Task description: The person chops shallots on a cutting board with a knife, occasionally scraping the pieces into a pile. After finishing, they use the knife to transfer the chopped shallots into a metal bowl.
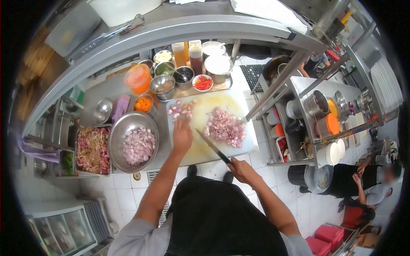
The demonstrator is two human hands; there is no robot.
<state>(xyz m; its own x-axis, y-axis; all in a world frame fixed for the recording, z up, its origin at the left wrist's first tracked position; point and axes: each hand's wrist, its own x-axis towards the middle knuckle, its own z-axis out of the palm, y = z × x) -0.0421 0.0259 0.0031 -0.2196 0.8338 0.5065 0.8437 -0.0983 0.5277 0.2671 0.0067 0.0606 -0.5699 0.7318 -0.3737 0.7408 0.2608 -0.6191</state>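
Observation:
On a pale cutting board [192, 158] lies a heap of sliced shallots [225, 127] at the right. My right hand [242, 170] is closed round the handle of a knife [212, 146], whose blade points up and left over the board. Whole and halved shallots [181, 110] lie at the board's upper left. My left hand [183, 135] reaches to their lower edge, fingertips down; whatever is under the fingers is hidden. Left of the board, a large metal bowl [114, 147] holds more sliced shallots [139, 146].
A tray of reddish stringy food [93, 149] stands far left. Behind the board are metal bowls, squeeze bottles [195, 57], an orange-lidded tub [138, 79] and a bowl of red chillies [202, 82]. A metal rail [205, 25] arches above. A co-worker [363, 183] is at the right.

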